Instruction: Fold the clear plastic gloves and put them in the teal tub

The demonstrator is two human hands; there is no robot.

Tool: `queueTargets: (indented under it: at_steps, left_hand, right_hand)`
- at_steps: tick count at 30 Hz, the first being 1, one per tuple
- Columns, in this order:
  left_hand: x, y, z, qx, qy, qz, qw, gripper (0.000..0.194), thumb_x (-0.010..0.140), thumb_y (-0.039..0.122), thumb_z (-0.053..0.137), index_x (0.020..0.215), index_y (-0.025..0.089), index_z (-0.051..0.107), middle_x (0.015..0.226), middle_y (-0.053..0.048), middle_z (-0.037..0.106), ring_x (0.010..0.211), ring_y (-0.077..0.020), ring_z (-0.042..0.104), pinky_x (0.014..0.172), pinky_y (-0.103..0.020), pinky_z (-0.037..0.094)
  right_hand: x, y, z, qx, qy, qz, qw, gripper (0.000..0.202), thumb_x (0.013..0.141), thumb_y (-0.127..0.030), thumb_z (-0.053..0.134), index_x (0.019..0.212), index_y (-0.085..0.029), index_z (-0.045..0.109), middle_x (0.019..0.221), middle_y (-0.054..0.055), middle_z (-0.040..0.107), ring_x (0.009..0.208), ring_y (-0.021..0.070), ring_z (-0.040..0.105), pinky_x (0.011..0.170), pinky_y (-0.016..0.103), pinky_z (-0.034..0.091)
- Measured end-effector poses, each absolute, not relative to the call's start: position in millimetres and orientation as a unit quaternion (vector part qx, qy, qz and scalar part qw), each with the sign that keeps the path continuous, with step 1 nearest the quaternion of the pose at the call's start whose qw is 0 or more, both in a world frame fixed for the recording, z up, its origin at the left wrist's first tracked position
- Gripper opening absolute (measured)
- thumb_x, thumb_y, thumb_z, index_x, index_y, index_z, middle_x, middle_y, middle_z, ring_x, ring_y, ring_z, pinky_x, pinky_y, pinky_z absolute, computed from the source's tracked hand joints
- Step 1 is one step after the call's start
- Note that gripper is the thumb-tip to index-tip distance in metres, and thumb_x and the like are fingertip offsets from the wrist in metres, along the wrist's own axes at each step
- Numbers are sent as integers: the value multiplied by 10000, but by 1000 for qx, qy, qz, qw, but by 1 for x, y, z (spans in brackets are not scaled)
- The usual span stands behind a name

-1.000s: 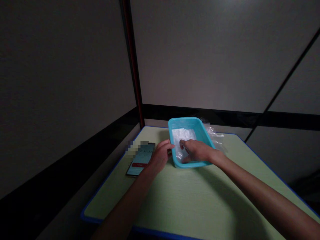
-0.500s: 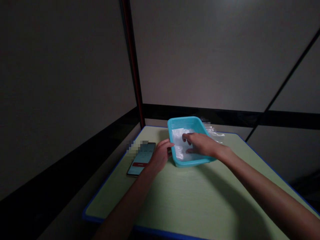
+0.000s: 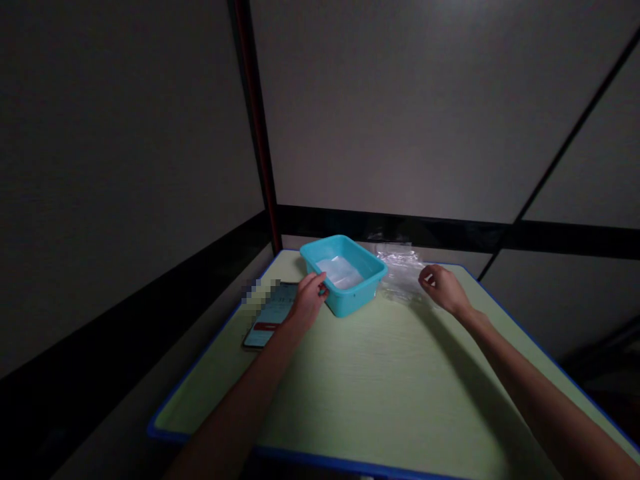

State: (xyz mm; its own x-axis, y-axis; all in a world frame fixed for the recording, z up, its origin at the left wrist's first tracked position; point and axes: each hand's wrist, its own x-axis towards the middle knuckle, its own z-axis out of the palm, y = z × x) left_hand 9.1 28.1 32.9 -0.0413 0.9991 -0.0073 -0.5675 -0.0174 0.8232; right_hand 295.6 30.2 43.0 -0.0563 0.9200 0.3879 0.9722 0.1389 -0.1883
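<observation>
At the near left rim of a turquoise plastic basin, my left hand grips the edge with its fingers and thumb. The basin stands toward the back of the table. White or clear sheet-like plastic lies on its floor. My right hand is held to the right of the basin, fingers loosely curled, with a gap toward the thumb and nothing visible in it. Just beside and beyond those fingers lies a loose heap of clear plastic bags.
A phone with a lit screen lies on the left of the table, partly behind my left hand. The pale green table has a blue edge. Grey wall panels with a dark band stand close behind and to the left.
My right hand has come out of the basin and moved right, beside the clear bags. The basin has been turned, shifted left and set down more level, my left hand staying at its rim.
</observation>
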Motion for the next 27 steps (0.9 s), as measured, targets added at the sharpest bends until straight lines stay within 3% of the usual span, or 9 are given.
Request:
queueTargets:
  at_steps: [5, 10, 14, 17, 21, 27]
  left_hand:
    - [11, 35, 27, 311, 341, 652, 602, 265, 510, 237, 676, 562, 164, 426, 524, 57, 467, 516, -69, 466, 511, -179, 361]
    - [15, 39, 25, 310, 346, 668, 581, 320, 525, 273, 692, 550, 167, 392, 515, 70, 442, 512, -55, 452, 526, -165, 361]
    - [17, 42, 24, 321, 343, 676, 568, 333, 530, 305, 701, 553, 163, 400, 511, 74, 433, 501, -42, 430, 537, -153, 361]
    - [18, 46, 22, 328, 340, 680, 560, 330, 536, 314, 701, 552, 160, 409, 509, 73, 432, 501, -41, 427, 536, -148, 357]
    - [19, 52, 18, 338, 338, 686, 548, 283, 573, 302, 679, 565, 155, 437, 524, 63, 451, 511, -43, 440, 548, -149, 360]
    - [21, 50, 10, 347, 329, 697, 535, 168, 649, 266, 600, 727, 171, 485, 698, 23, 537, 676, -77, 545, 716, -211, 403]
  right_hand:
    - [293, 30, 15, -655, -734, -57, 169, 328, 788, -317, 475, 1025, -108, 565, 1054, 141, 537, 895, 223, 547, 754, 292, 432]
    - [281, 28, 8, -662, -735, -58, 134, 468, 830, -431, 374, 1167, -125, 484, 1221, 159, 442, 1075, 296, 423, 839, 406, 387]
    - [274, 28, 3, -688, -721, -35, 79, 569, 841, -500, 290, 1284, -147, 339, 1346, 174, 283, 1213, 319, 255, 884, 491, 313]
    - [276, 29, -2, -707, -705, -16, 54, 577, 847, -519, 240, 1306, -174, 304, 1344, 200, 272, 1235, 338, 210, 875, 550, 277]
    - [282, 29, -6, -699, -714, 4, 43, 538, 861, -497, 211, 1288, -195, 335, 1346, 157, 301, 1234, 330, 223, 864, 592, 264]
    - [286, 28, -2, -693, -719, 8, 53, 518, 873, -466, 198, 1287, -179, 321, 1361, 112, 287, 1247, 301, 205, 881, 625, 223]
